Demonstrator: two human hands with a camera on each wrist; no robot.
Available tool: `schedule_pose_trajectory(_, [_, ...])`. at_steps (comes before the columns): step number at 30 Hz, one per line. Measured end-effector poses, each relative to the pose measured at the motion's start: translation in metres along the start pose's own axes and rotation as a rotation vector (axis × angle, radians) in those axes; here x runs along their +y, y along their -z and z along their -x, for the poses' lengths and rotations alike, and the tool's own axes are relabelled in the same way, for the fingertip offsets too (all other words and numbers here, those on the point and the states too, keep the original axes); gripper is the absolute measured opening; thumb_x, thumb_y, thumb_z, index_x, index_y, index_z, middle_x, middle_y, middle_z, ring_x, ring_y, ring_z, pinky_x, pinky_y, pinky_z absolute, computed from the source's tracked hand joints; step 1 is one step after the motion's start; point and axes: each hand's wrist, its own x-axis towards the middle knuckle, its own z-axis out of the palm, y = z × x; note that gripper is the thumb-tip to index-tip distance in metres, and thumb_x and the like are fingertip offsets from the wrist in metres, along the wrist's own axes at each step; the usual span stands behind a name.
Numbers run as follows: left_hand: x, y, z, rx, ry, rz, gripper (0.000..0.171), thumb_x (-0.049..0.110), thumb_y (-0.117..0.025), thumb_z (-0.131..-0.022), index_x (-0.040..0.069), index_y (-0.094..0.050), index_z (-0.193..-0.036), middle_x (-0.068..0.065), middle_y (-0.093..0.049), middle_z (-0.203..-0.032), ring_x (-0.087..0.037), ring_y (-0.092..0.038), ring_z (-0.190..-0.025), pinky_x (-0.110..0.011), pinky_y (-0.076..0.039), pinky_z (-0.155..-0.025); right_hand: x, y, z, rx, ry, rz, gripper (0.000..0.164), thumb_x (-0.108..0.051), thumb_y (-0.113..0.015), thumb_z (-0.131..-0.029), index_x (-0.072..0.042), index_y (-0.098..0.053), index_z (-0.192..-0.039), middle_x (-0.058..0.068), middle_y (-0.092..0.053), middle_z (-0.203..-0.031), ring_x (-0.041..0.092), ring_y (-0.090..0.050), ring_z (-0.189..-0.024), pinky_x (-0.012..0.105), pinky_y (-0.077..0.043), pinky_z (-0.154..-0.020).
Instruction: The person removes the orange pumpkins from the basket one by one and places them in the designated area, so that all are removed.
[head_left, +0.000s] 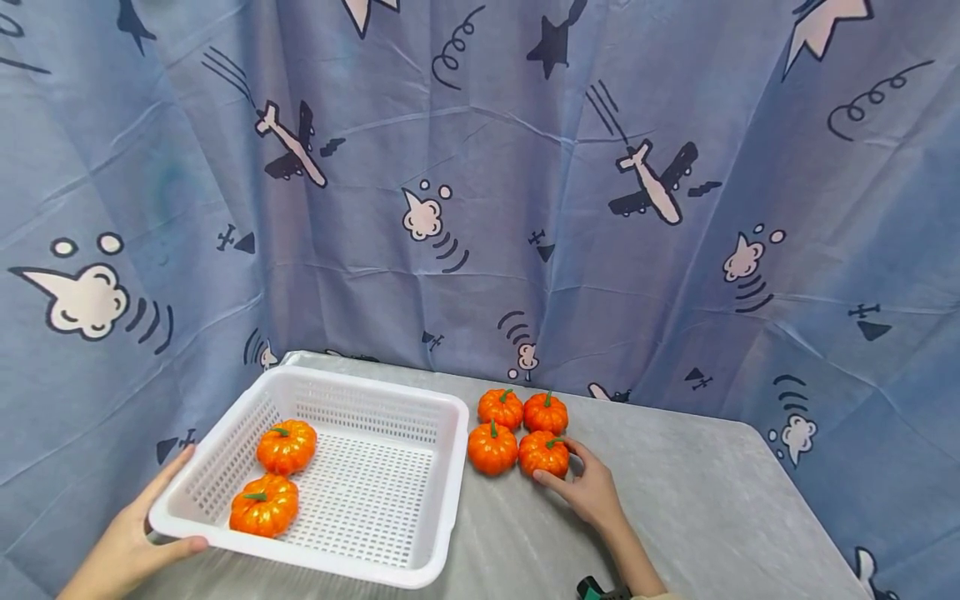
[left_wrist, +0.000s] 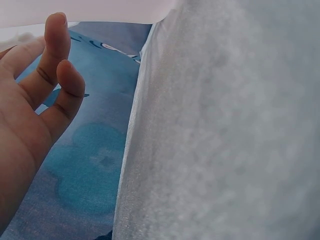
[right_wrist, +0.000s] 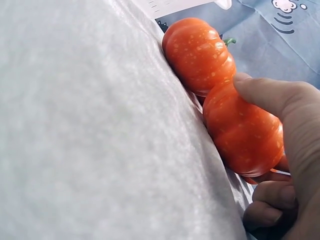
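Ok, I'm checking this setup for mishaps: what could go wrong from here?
The right hand grips a pumpkin packed close to the one on its left, so lifting it might knock that neighbour. Its glossy, rounded skin could also slip from the fingers.

The basket seems to overhang the table on the left, and both pumpkins inside sit toward that side, so a nudge from the left hand might tip it.

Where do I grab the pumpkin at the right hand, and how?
Best, I think, around its plump ribbed sides, coming from the front right. That pumpkin is round with its stem on top, and neighbouring pumpkins crowd its left and back, none its right.
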Motion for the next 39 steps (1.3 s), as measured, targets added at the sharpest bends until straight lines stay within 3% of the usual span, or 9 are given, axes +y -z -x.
schedule_pose_trajectory(9, [0.001, 0.002, 0.002, 0.002, -0.002, -0.002, 0.121, -0.005, -0.092, -0.066, 0.008, -0.029, -0.168, 0.037, -0.034, -0.156, 0.016, -0.047, -0.115, -0.003, -0.034, -0.088, -0.002, -0.001, 0.001, -0.021, -0.028, 0.012, 0.095, -0.047, -0.091, -0.081, 0.000, -0.051, -0.153, 0.026, -0.056, -0.151, 0.048, -0.048, -0.143, 0.067, -0.038, -0.114])
schedule_pose_trajectory(19, [-0.001, 0.004, 0.008, -0.008, 0.054, -0.030, 0.119, -0.002, -0.091, -0.070, 0.012, -0.027, -0.169, 0.041, -0.032, -0.152, 0.016, -0.047, -0.113, -0.003, -0.035, -0.086, -0.018, 0.004, 0.000, 0.071, 0.029, -0.031, 0.082, -0.040, -0.091, -0.084, -0.004, -0.056, -0.150, 0.017, -0.060, -0.149, 0.040, -0.053, -0.140, 0.058, -0.053, -0.103])
schedule_pose_trajectory(22, [-0.003, 0.006, 0.011, -0.013, 0.093, -0.056, 0.120, -0.001, -0.091, -0.072, 0.015, -0.025, -0.170, 0.043, -0.033, -0.147, 0.015, -0.049, -0.109, -0.004, -0.037, -0.081, -0.029, 0.006, 0.001, 0.081, 0.026, -0.075, 0.083, -0.039, -0.091, -0.084, -0.008, -0.055, -0.151, 0.015, -0.059, -0.150, 0.031, -0.068, -0.092, 0.040, -0.060, -0.076])
schedule_pose_trajectory(24, [-0.003, 0.007, 0.013, -0.014, 0.104, -0.071, 0.121, -0.001, -0.092, -0.071, 0.015, -0.025, -0.170, 0.044, -0.033, -0.145, 0.014, -0.050, -0.107, -0.005, -0.038, -0.080, -0.038, 0.006, 0.002, 0.083, 0.028, -0.110, 0.084, -0.038, -0.093, -0.082, -0.011, -0.054, -0.152, 0.013, -0.060, -0.149, 0.020, -0.054, -0.060, 0.029, -0.049, -0.056])
schedule_pose_trajectory(26, [-0.002, 0.008, 0.013, -0.017, 0.106, -0.079, 0.121, 0.000, -0.092, -0.071, 0.015, -0.025, -0.170, 0.044, -0.032, -0.145, 0.014, -0.049, -0.107, -0.006, -0.039, -0.079, -0.049, 0.007, 0.001, 0.077, 0.043, -0.142, 0.084, -0.036, -0.093, -0.082, -0.013, -0.054, -0.153, 0.013, -0.060, -0.149, 0.016, -0.031, -0.044, 0.027, -0.035, -0.045])
schedule_pose_trajectory(30, [0.000, 0.008, 0.010, -0.025, 0.100, -0.068, 0.120, 0.001, -0.092, -0.072, 0.015, -0.025, -0.170, 0.043, -0.030, -0.149, 0.015, -0.048, -0.110, -0.005, -0.038, -0.082, -0.074, 0.008, 0.002, 0.084, 0.117, -0.156, 0.080, -0.031, -0.093, -0.082, -0.015, -0.057, -0.151, 0.011, -0.062, -0.147, 0.021, -0.043, -0.051, 0.030, -0.041, -0.049])
schedule_pose_trajectory(33, [0.001, 0.007, 0.009, -0.021, 0.094, -0.051, 0.119, 0.000, -0.092, -0.073, 0.015, -0.025, -0.170, 0.043, -0.030, -0.151, 0.016, -0.047, -0.111, -0.005, -0.037, -0.082, -0.093, 0.006, 0.000, 0.072, 0.185, -0.145, 0.076, -0.028, -0.093, -0.083, -0.015, -0.058, -0.150, 0.007, -0.063, -0.147, 0.030, -0.065, -0.090, 0.039, -0.059, -0.074])
schedule_pose_trajectory(36, [0.002, 0.005, 0.006, -0.021, 0.073, -0.038, 0.118, 0.000, -0.092, -0.072, 0.014, -0.026, -0.170, 0.040, -0.029, -0.155, 0.017, -0.045, -0.116, -0.003, -0.036, -0.085, -0.110, 0.002, -0.002, 0.044, 0.246, -0.162, 0.073, -0.024, -0.093, -0.083, -0.015, -0.060, -0.148, 0.007, -0.063, -0.146, 0.030, -0.064, -0.086, 0.039, -0.059, -0.074])
schedule_pose_trajectory(39, [0.003, 0.003, 0.002, -0.026, 0.066, -0.042, 0.118, 0.002, -0.092, -0.073, 0.014, -0.026, -0.170, 0.040, -0.026, -0.157, 0.020, -0.041, -0.120, -0.002, -0.032, -0.088, -0.123, -0.002, -0.003, 0.007, 0.293, -0.200, 0.075, -0.024, -0.095, -0.081, -0.017, -0.061, -0.147, 0.008, -0.063, -0.145, 0.019, -0.041, -0.050, 0.029, -0.041, -0.050])
